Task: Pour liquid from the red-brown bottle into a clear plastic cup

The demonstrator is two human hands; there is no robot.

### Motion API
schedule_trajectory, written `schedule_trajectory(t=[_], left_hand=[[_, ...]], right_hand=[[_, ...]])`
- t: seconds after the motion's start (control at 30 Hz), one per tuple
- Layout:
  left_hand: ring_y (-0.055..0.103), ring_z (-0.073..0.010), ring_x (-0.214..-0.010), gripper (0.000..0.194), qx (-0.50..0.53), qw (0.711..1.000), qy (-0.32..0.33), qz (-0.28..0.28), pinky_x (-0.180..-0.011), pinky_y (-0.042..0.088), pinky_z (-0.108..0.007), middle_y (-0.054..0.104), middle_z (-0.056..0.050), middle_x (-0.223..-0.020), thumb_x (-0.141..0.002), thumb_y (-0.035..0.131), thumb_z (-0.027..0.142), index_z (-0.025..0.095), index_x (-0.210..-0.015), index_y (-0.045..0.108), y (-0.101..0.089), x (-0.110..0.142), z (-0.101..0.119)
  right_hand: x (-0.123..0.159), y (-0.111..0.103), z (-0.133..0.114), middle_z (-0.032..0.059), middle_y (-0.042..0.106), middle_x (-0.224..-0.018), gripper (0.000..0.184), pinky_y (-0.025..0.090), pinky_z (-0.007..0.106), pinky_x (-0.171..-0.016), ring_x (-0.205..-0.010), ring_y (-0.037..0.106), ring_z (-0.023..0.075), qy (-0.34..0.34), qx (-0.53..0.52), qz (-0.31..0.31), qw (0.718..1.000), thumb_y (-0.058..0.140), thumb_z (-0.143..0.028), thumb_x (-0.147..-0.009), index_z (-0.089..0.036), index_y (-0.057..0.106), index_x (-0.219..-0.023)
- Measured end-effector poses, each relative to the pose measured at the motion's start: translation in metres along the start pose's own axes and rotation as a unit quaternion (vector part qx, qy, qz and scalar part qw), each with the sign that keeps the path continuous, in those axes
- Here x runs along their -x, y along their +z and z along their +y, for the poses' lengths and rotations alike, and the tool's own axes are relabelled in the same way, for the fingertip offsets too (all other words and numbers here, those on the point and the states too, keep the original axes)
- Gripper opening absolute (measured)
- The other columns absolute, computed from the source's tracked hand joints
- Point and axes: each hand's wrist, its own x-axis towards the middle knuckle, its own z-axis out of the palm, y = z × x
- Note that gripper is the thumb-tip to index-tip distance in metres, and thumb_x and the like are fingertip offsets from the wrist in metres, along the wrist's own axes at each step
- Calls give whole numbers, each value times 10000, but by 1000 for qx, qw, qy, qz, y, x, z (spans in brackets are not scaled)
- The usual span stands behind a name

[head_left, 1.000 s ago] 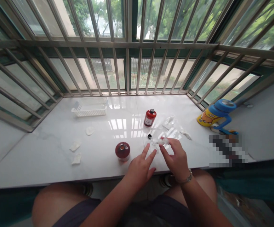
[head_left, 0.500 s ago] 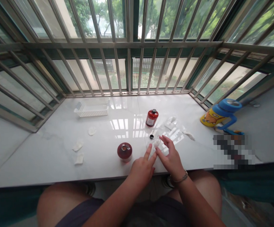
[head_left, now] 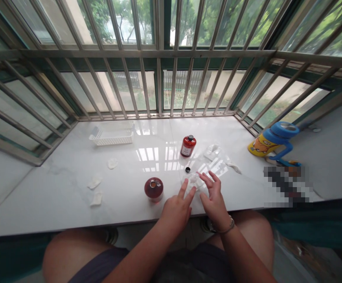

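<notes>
My left hand (head_left: 177,206) is at the counter's front edge, its index and middle fingers stretched out and apart. Just right of it my right hand (head_left: 214,196) is raised with spread fingers. Neither hand appears to hold anything. Beyond the fingertips lies a clear plastic piece with white stuff in it (head_left: 193,181), partly hidden by the hands. Left of my left hand stands an uncapped dark red bottle (head_left: 153,190). A small black cap (head_left: 188,169) lies behind the plastic piece. Farther back, a capped red bottle with a white label (head_left: 188,147) stands upright.
A white perforated basket (head_left: 112,138) sits at the back left. White scraps (head_left: 96,199) lie on the left of the counter (head_left: 59,208). A crumpled clear wrapper (head_left: 212,152) is right of the labelled bottle. A blue and yellow mug (head_left: 273,139) leans at the right, before a blurred patch.
My right hand has drawn slightly away from my left, and its fingers have spread. My left hand stays nearly in place. The whole view has shifted slightly.
</notes>
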Motion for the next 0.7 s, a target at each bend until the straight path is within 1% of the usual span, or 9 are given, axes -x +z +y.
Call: schedule_trajectory(t=[0.1,0.17,0.23,0.33,0.37,0.5,0.57,0.63,0.7], left_hand=[[784,-269,-1016,850,-11,1000,0,-2,-815,675,-420,54,-128,-1838,-985,676,241,323,-1710,241,-1,0,0],[785,-265,-1000,838,-14,1000,0,-7,-813,675,-419,62,-126,-1838,-987,672,245,324,-1708,251,-3,-1,1],[784,-273,-1007,820,-13,1000,0,-11,-820,675,-428,72,-128,-1837,-994,662,247,317,-1705,260,-5,-1,1],[783,-286,-1015,802,-11,1000,-1,-16,-816,678,-446,64,-135,-1835,-1003,643,241,306,-1706,262,-8,-1,2],[784,-288,-1010,803,-11,1000,-2,-17,-812,679,-451,62,-136,-1835,-1003,642,241,306,-1707,261,-8,-1,3],[787,-289,-995,817,-13,1000,-3,-24,-808,679,-455,64,-135,-1836,-997,656,247,311,-1709,259,-9,-1,3],[786,-288,-999,816,-13,1000,-1,-24,-806,678,-450,63,-134,-1836,-1000,651,249,314,-1710,255,-9,-2,2],[786,-281,-998,825,-12,1000,-1,-22,-808,676,-440,68,-136,-1835,-1002,645,243,321,-1715,237,-8,-1,2],[787,-274,-988,848,-12,1000,-1,-18,-806,674,-432,71,-139,-1834,-999,643,235,321,-1722,209,-8,-1,2]], right_hand=[[1,-1,1,99,654,-1251,690,401,629,-1229,-1328,612,293,25,27,35,999,602,-164,-826,-276,357,-1462],[1,0,1,78,636,-1174,615,452,614,-1185,-1190,662,278,31,29,60,997,621,-172,-828,-277,386,-1386],[0,1,0,98,637,-1260,630,405,618,-1225,-1280,632,282,15,16,52,998,621,-163,-825,-281,373,-1393],[0,3,-3,121,627,-1396,716,333,625,-1272,-1469,510,291,-4,14,18,1000,601,-149,-824,-285,332,-1474],[-1,3,-4,118,636,-1367,715,356,620,-1259,-1456,520,293,-2,22,21,1000,603,-151,-824,-283,337,-1475],[-2,3,-4,79,623,-1175,595,493,568,-1153,-1218,646,274,7,36,81,996,641,-180,-831,-271,398,-1366],[-3,3,-4,100,634,-1246,586,461,584,-1192,-1268,636,274,-5,25,73,997,648,-203,-866,-270,384,-1385],[-6,4,-7,135,645,-1387,603,386,616,-1255,-1395,586,282,-15,22,38,999,657,-247,-921,-274,356,-1443],[-10,4,-11,152,634,-1482,591,394,616,-1256,-1442,571,290,-6,35,10,999,676,-317,-962,-282,377,-1471]])
